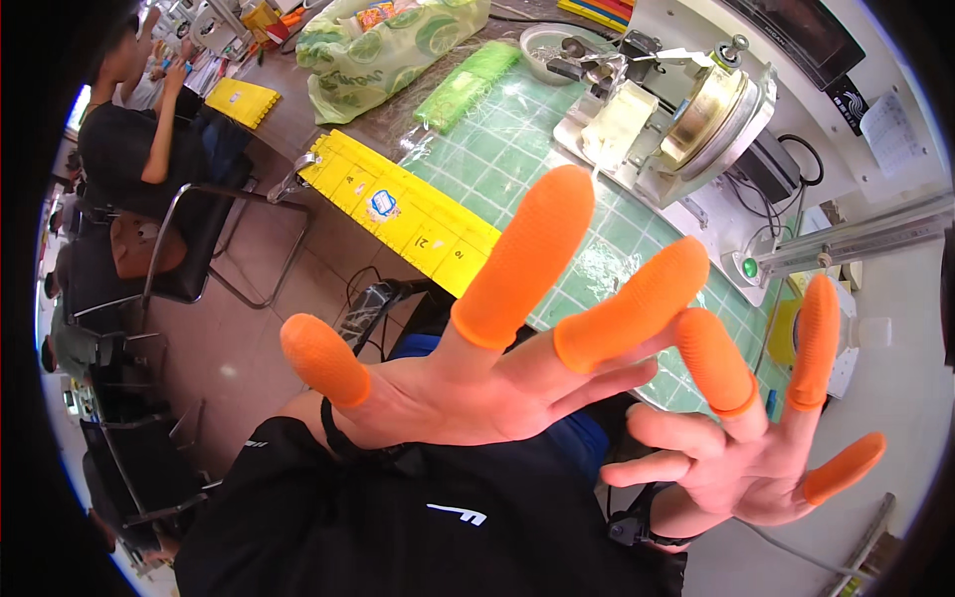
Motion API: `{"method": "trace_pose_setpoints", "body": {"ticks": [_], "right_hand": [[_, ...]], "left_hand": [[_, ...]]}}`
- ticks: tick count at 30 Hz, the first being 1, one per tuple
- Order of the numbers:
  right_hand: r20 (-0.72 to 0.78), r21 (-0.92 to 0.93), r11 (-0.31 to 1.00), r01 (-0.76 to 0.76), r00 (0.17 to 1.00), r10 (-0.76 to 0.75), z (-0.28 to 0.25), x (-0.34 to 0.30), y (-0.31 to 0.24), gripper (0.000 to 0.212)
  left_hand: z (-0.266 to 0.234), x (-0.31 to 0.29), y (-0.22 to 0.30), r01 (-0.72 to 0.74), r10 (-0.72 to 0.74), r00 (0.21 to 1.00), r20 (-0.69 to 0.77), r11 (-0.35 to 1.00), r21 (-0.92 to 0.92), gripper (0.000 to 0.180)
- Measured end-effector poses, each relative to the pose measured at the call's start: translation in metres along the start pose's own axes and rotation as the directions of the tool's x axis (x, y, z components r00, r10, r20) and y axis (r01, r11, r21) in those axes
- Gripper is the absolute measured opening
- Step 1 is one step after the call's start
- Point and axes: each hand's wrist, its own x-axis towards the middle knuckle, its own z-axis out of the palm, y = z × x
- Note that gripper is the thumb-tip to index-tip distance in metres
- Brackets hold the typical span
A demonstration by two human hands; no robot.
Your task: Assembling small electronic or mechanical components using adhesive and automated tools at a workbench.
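My left hand (468,383) is held up close to the camera, palm toward me, fingers spread wide. Orange rubber finger cots cover its thumb, index and middle fingertips. My right hand (741,458) is spread the same way just to its right, slightly behind it, with orange cots on three fingertips. Neither hand holds or touches anything. Both hover over the near edge of a green gridded cutting mat (517,159) on the workbench. Dark wristbands sit on both wrists.
A white winding machine with a brass-coloured disc (696,119) stands at the back of the mat. Yellow numbered trays (408,214) line the bench's left edge. A plastic bag (393,45) lies beyond. A seated person (134,129) works at the far left beside black chairs (179,259).
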Motion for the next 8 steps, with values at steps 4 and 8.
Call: {"method": "trace_pose_setpoints", "body": {"ticks": [4,8], "right_hand": [[0.007,0.109,0.994,0.000,1.000,-0.001,0.003,0.006,0.006,0.083],[0.073,0.146,0.989,0.016,0.997,-0.027,-0.003,0.007,0.011,0.084]], "left_hand": [[-0.003,-0.008,0.000,-0.002,0.002,0.999,-0.038,1.000,0.013,0.088],[-0.005,-0.010,-0.008,-0.146,0.143,0.987,-0.068,0.988,-0.044,0.112]]}}
